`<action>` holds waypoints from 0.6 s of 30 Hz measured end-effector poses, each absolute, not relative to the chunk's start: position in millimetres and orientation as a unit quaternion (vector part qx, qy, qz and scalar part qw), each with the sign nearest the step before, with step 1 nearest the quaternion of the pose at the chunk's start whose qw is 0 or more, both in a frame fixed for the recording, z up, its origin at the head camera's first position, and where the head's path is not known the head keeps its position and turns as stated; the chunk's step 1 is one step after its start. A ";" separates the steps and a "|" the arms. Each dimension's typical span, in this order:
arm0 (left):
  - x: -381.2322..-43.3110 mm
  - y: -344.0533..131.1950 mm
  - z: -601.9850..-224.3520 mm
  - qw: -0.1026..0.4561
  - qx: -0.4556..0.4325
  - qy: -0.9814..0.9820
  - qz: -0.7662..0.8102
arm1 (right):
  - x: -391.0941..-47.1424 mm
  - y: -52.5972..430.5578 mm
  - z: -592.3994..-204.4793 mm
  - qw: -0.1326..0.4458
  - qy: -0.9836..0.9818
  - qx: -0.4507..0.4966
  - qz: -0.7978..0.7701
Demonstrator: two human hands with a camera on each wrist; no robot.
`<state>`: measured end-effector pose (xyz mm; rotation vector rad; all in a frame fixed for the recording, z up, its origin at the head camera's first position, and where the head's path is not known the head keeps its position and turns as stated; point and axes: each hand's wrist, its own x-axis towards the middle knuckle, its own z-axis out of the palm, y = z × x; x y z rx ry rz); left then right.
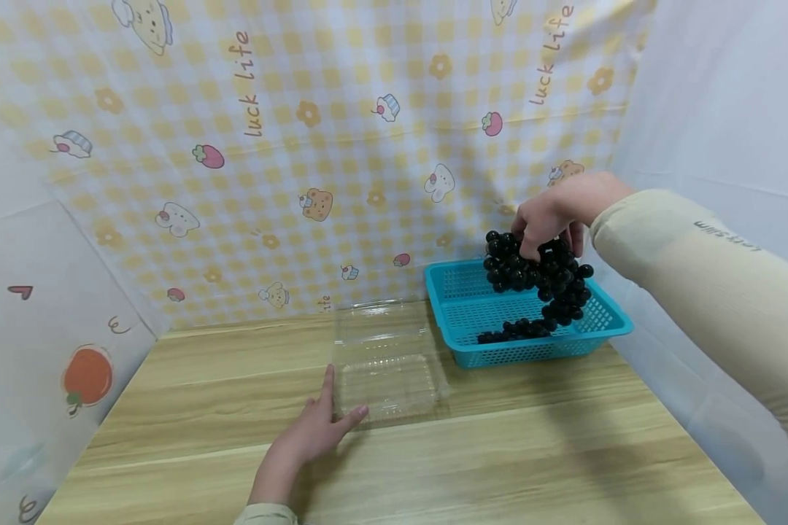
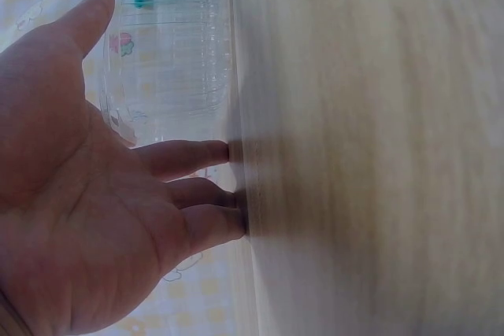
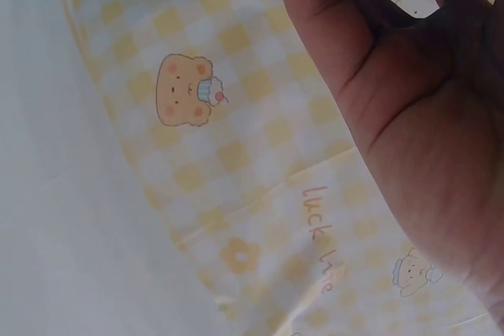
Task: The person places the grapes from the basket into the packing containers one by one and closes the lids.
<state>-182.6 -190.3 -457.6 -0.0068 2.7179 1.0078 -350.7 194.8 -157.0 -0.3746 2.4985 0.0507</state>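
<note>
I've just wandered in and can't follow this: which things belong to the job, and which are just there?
Apparently the job's:
- glossy black round grapes, held by the right fingers
- blue perforated plastic basket
- open clear rectangular plastic box, beside the left fingers

Just there:
- pale wood-grain tabletop
- yellow-and-white checked cloth

Box [image 1: 387,383] on tbl [image 1: 203,408], L of bskt [image 1: 505,356]; grapes [image 1: 554,281] pt. in bskt, pt. above; cloth [image 1: 289,168] behind
</note>
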 end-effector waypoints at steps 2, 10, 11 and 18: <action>-182.5 -190.3 -457.2 0.121 -0.001 0.930 0.347 | -350.1 194.5 -154.4 0.302 0.942 -0.142 0.021; -183.7 -190.5 -458.4 0.123 0.001 0.927 0.354 | -345.1 190.5 -141.8 0.295 0.944 -0.144 0.032; -183.8 -190.5 -458.4 0.124 0.000 0.927 0.354 | -344.3 189.6 -140.4 0.294 0.944 -0.145 0.032; -183.3 -190.2 -458.7 0.121 0.001 0.927 0.354 | -339.9 185.1 -133.5 0.289 0.946 -0.140 0.035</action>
